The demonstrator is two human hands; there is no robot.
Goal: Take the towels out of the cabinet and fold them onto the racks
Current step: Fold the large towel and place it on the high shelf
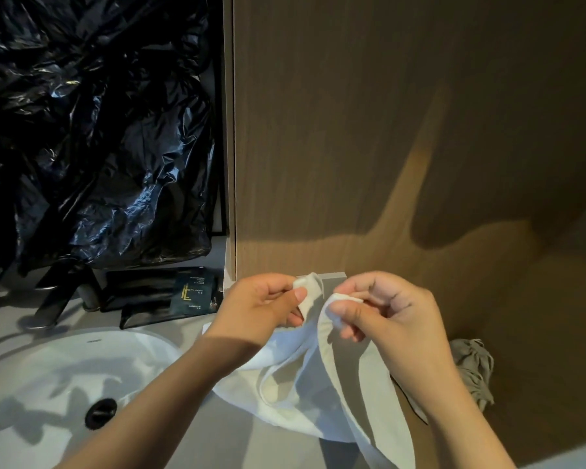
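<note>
A white towel [305, 384] hangs in loose folds between my two hands, over the grey counter's right end. My left hand [261, 309] pinches one top corner of it between thumb and fingers. My right hand [379, 313] pinches the other corner, a short gap to the right. The towel's lower part droops down past the counter edge. Behind the hands stands a brown wooden panel [403, 147], shut or solid as far as I can tell. No rack is in view.
A white sink basin [58, 377] with a black drain [100, 412] lies at lower left, a dark tap [65, 292] behind it. Black amenity packets [159, 296] lie on the counter. Black plastic sheeting [92, 130] covers the upper left. A grey cloth [474, 367] hangs at right.
</note>
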